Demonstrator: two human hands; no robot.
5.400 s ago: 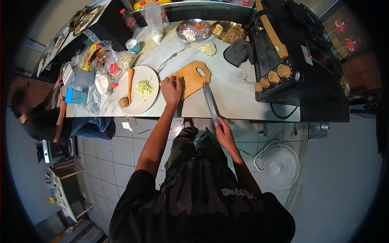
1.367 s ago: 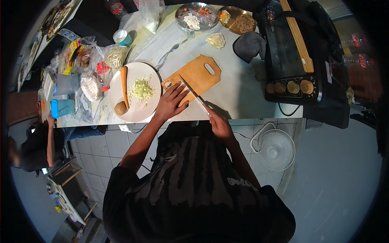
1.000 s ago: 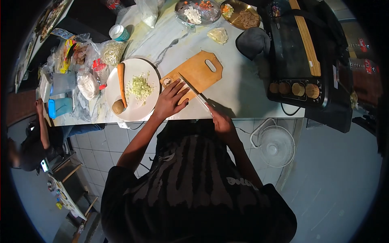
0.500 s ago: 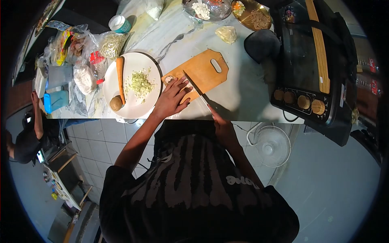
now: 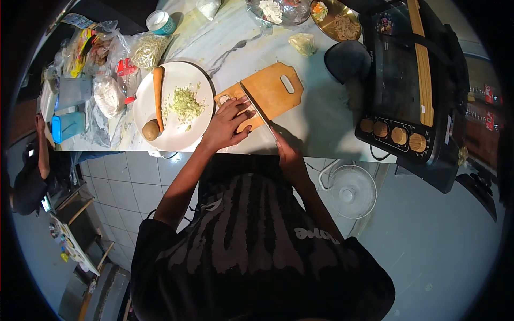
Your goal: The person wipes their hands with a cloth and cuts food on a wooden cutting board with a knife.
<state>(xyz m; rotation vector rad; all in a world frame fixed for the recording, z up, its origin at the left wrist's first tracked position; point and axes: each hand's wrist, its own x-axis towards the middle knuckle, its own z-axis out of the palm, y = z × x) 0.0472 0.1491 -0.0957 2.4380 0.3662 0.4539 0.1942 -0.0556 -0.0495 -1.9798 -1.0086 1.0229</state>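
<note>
An orange-brown cutting board (image 5: 276, 88) with a handle slot lies on the marble counter. On its left part, my left hand (image 5: 227, 127) presses down with fingers bent over a pale piece of food (image 5: 224, 99), mostly hidden under them. My right hand (image 5: 288, 153) grips a knife (image 5: 257, 109) by its handle at the counter's front edge. The blade slants across the board, close beside my left fingertips. Left of the board is a white plate (image 5: 179, 140) with chopped pale green vegetable (image 5: 186, 106), a carrot (image 5: 158, 99) and a round brown potato-like vegetable (image 5: 151, 130).
A black oven (image 5: 396, 85) stands at the right, near a dark rounded object (image 5: 347, 61). A wrapped pale bundle (image 5: 303, 44) and a gold plate of food (image 5: 326, 29) lie behind. Bags, a blue container (image 5: 68, 127) and a tub (image 5: 160, 22) crowd the left. Another person (image 5: 35, 176) is far left.
The knife has shifted slightly on the board, its blade now lying a little steeper against my left fingertips. My left hand keeps its place on the food. The whole view has tilted slightly.
</note>
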